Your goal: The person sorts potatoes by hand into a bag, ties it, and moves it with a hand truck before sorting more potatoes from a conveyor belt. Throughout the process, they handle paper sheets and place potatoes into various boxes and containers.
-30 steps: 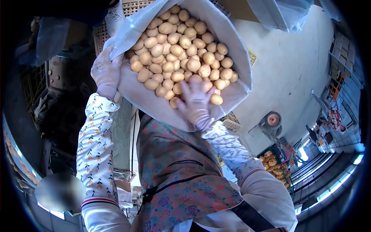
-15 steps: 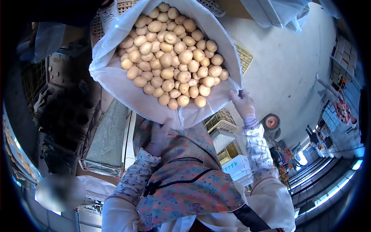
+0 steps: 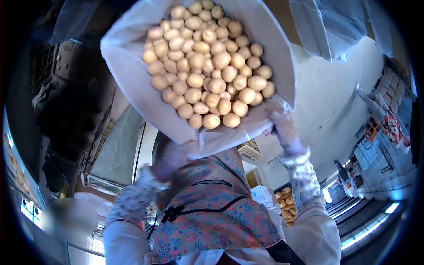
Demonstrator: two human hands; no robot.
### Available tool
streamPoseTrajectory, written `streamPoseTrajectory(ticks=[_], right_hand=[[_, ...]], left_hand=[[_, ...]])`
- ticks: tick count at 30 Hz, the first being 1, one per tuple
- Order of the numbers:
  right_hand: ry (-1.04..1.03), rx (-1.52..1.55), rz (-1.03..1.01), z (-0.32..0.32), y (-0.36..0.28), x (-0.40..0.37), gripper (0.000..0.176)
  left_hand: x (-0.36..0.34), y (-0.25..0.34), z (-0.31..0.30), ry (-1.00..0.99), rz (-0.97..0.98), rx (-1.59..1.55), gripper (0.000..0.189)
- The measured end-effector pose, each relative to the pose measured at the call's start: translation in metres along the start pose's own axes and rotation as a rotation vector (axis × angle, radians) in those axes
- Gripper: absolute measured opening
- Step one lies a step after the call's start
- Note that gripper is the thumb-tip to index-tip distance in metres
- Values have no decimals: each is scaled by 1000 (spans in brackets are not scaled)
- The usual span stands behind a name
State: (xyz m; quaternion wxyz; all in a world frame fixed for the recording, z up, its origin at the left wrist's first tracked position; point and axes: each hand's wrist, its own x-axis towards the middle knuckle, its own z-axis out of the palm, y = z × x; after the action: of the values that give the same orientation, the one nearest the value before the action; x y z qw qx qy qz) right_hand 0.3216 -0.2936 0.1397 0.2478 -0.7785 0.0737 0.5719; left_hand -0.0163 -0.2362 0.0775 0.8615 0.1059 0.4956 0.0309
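In front of me is a large white plastic bag [image 3: 128, 66], its mouth spread wide. It is full of small, round, tan potatoes [image 3: 216, 62]. My right hand [image 3: 282, 126] grips the bag's near right edge, fingers wrapped round the bunched plastic. At the near left edge of the bag, my left hand [image 3: 174, 157] is smeared by motion; it is by the rim, but its fingers cannot be made out. A flowered apron [image 3: 216, 212] covers my front just below the bag.
A white box [image 3: 263, 195] and a plastic crate [image 3: 249, 151] stand low beside me on the right. Behind the box are orange-brown bagged goods [image 3: 286, 205]. Clear plastic sheeting [image 3: 329, 31] hangs at the upper right. A grey-green covered surface [image 3: 115, 150] lies to the left.
The bag's near edge and both hands have come slightly lower in view, and the bag looks larger. My right hand still holds the edge. The view has shifted, and orange-brown goods now show.
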Motion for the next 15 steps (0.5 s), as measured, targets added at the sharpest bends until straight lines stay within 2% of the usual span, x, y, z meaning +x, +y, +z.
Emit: streamPoseTrajectory(ticks=[1,3,5,6,7,8,9,11,13,14,15], right_hand=[[-39,9,-26,4,-20,-15,21],[-97,60,-78,10,-37,-42,21],[29,74,-197,19,5,-21,22],[59,17,-66,11,19,-13,21],[110,-35,52,3,29,-1,21],[136,-56,-30,1,33,9,21],[148,-94,-85,-1,49,21,20],[46,-325,-306,-30,118,71,24],[74,53,22,-10,70,53,25],[38,39,1,-15,78,56,27],[54,61,-12,-17,86,58,27]], left_hand=[[-6,34,-10,4,-148,-173,52],[-6,39,-13,-13,-152,-201,53],[-7,37,-22,-45,-130,-217,55],[9,-22,-61,-58,-84,-156,54],[26,-39,-62,-28,-11,-92,51],[43,-56,-60,8,59,-25,48],[38,-45,-22,137,136,20,43],[39,-67,-40,11,234,406,38],[48,-83,-41,192,-188,254,32],[47,-72,-20,271,-264,130,30],[49,-84,-25,272,-219,215,29]])
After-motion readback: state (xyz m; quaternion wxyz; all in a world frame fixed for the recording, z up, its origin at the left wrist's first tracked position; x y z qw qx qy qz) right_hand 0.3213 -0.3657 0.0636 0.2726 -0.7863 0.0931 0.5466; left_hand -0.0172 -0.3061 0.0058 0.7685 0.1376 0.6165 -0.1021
